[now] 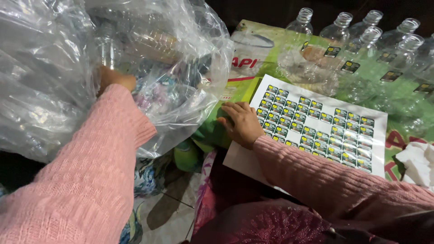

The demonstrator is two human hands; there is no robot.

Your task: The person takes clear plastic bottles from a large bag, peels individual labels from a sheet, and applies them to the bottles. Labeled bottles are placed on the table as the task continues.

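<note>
My left hand reaches into a large clear plastic bag at the upper left; its fingers are hidden inside among clear bottles, so what they hold cannot be seen. My right hand rests flat, fingers apart, on the left edge of a white sheet of small dark and yellow stickers and the green mat under it. Both arms wear pink knitted sleeves.
Several empty clear plastic bottles with small stickers lie and stand at the upper right on a green printed mat. A white crumpled cloth lies at the right edge. Patterned fabric and dark red clothing fill the bottom.
</note>
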